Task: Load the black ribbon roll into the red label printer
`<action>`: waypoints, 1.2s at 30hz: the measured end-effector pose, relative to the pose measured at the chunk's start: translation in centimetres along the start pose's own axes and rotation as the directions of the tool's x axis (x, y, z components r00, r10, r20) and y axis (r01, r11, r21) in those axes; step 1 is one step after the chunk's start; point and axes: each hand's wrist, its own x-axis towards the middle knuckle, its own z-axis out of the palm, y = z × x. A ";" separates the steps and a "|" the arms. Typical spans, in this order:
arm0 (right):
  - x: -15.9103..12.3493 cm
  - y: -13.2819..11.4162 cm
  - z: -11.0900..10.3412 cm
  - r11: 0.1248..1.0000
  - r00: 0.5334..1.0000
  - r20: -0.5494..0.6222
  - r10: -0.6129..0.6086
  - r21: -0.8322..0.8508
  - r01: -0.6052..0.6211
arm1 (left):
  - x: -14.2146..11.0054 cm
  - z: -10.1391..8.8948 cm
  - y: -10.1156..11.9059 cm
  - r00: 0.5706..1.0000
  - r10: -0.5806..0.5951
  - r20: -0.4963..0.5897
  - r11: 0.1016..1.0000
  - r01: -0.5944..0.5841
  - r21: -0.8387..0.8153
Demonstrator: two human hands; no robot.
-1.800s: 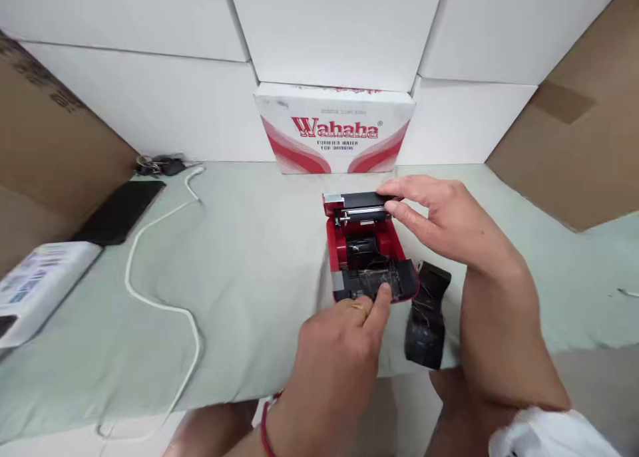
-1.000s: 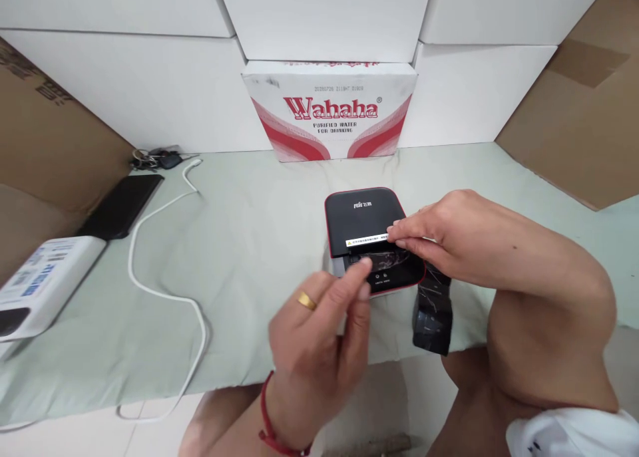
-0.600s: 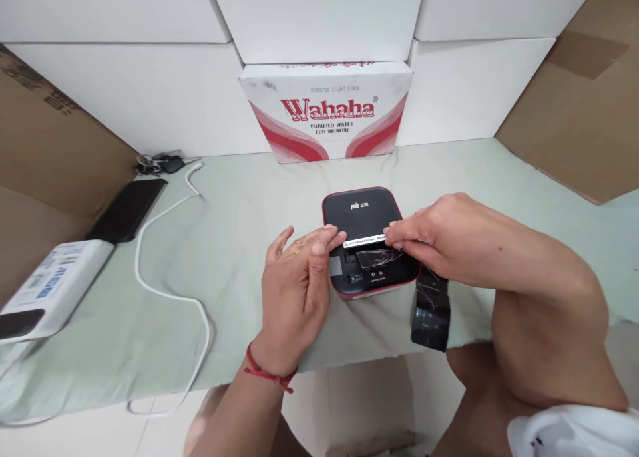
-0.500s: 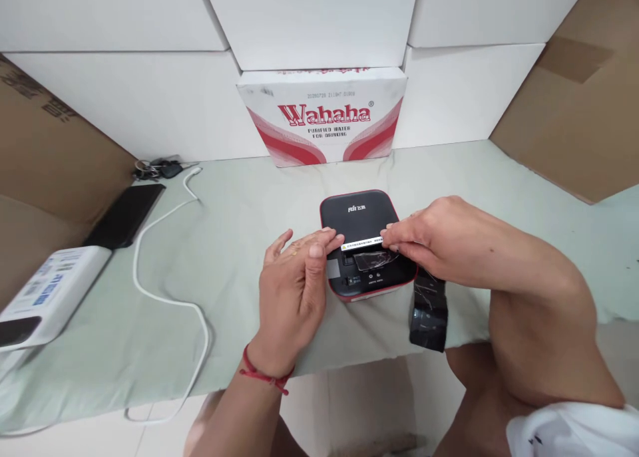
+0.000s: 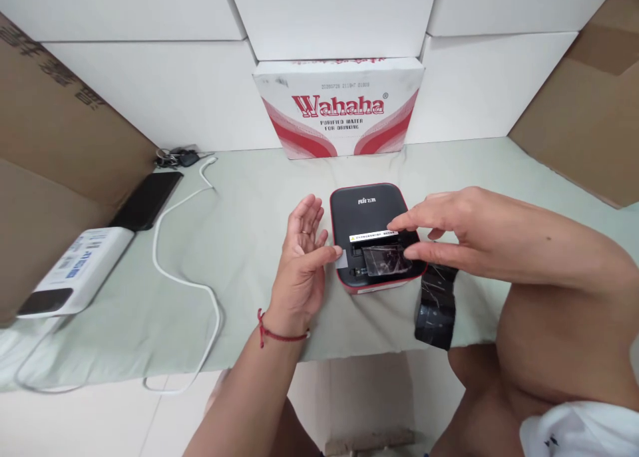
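A flat black device with a red rim [image 5: 367, 217], resembling a label printer, lies on the cloth-covered table. Across its middle runs a white warning strip [image 5: 369, 237], and below that a glossy dark film piece [image 5: 385, 260] leans out of the slot. My left hand [image 5: 303, 271] is open at the device's left side, palm turned inward, its thumb tip by a grey tab [image 5: 341, 260]. My right hand [image 5: 456, 227] reaches over the right edge, fingers apart, with the index fingertip at the strip's end and the thumb beside the film. A dark glossy band [image 5: 436, 309] lies beneath my right wrist.
Behind stands a Wahaha water carton [image 5: 342, 111] against white boxes [image 5: 150, 91]. On the left are a white power bank [image 5: 80, 267], a white cable [image 5: 184, 281], a black phone-like slab [image 5: 147, 201] and keys [image 5: 174, 156]. Brown cardboard [image 5: 594, 104] flanks the table.
Both hands have parted from the white strip: the left has drawn back and turned palm inward, the right has spread its fingers. The film piece sits more raised. The view has shifted slightly.
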 end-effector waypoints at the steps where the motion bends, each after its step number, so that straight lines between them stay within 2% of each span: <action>1: -0.2 0.1 0.1 1.000 1.000 0.009 -0.024 -0.001 0.024 | 0.1 0.2 0.0 0.999 -0.021 0.029 0.999 0.022 -0.034; 6: -0.6 0.7 1.0 0.998 0.996 0.079 -0.044 -0.051 0.048 | 0.1 0.8 0.2 0.989 -0.068 0.133 0.982 0.089 -0.165; 10: 0.2 0.5 1.3 0.995 0.998 0.059 -0.007 -0.101 0.013 | 0.0 0.6 0.4 0.983 -0.077 0.168 0.979 0.106 -0.174; 19: 0.8 -0.9 0.8 0.995 0.997 -0.068 -0.036 -0.096 0.029 | -0.2 -0.4 0.7 0.984 -0.133 0.119 0.984 0.145 -0.101; 27: 1.3 -2.1 0.2 0.996 1.000 -0.013 0.018 -0.092 -0.019 | -0.3 -1.5 -0.4 0.978 -0.156 0.140 0.983 0.167 -0.071; 33: 1.9 -2.7 0.2 0.993 0.999 -0.002 0.048 -0.111 -0.048 | -0.6 -1.0 -0.4 0.978 -0.176 0.111 0.977 0.187 -0.099; 36: 2.3 -3.0 0.4 0.990 0.997 -0.035 0.073 -0.122 -0.076 | -0.9 -0.4 -0.5 0.983 -0.156 0.099 0.980 0.166 -0.109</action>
